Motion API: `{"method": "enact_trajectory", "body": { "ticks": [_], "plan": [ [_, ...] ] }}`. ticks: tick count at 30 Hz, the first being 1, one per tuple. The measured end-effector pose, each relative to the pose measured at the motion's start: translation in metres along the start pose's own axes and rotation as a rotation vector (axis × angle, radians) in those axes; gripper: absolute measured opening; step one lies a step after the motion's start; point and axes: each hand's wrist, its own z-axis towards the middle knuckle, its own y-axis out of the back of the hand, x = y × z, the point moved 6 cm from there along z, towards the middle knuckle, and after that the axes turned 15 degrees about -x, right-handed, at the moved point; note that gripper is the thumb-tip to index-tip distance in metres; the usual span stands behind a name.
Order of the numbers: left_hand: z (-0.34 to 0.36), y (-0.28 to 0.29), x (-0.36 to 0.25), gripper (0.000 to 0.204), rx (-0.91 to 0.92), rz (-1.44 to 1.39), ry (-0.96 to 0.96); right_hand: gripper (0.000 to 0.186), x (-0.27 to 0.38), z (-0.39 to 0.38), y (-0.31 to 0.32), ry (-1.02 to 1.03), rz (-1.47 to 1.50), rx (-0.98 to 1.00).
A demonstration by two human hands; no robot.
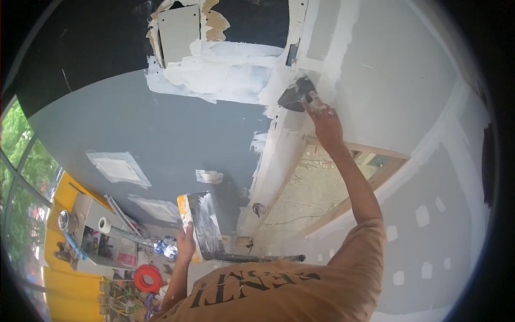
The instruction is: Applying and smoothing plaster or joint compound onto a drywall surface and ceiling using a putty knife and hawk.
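Observation:
My right hand [324, 117] is raised to the upper wall, fingers closed on a dark scraper [292, 96]. Its blade lies at the pale, plastered vertical strip [314, 48] right of the grey-blue wall [150, 123]. Wet white compound [214, 75] spreads in a broad patch to the scraper's left, below a ragged cut-out with a board piece [178, 37]. Low in front of me, my left hand [186, 241] grips the yellow handle of a wide steel trowel [208, 225], whose face is smeared with white compound.
A timber-framed doorway [357, 153] opens below right, beside grey plasterboard [440, 225] with white filler spots. At lower left are shelving [91, 260] with tools and rolls, a coiled red hose [147, 268], yellow panels [64, 284] and a window [16, 134]. A dark bar [273, 258] runs behind my shirt.

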Motion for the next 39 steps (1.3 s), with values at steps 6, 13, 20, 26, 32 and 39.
{"method": "enact_trajectory", "body": {
  "ticks": [6,13,20,26,32,39],
  "plan": [
    [-0.006,0.009,0.025,0.05,-0.065,-0.027,0.02,0.069,0.069,-0.081,0.046,-0.685,0.528,-0.334],
    [-0.016,0.009,0.019,0.061,-0.098,0.145,0.078,0.067,0.204,-0.062,0.04,-0.737,0.934,-0.377],
    [-0.005,0.03,0.038,0.059,-0.043,-0.222,0.098,0.075,0.175,-0.034,-0.024,-0.814,0.905,-0.285],
    [-0.012,0.035,0.006,0.052,-0.054,-0.207,0.104,0.08,0.187,-0.048,-0.067,-0.793,0.768,-0.238],
    [0.0,0.044,0.022,0.053,-0.059,-0.045,0.11,0.082,0.215,-0.069,-0.093,-0.739,0.73,-0.241],
    [0.006,0.028,0.011,0.069,0.014,0.119,0.136,0.082,0.228,-0.095,-0.11,-0.664,0.635,-0.196]
  ]
}}
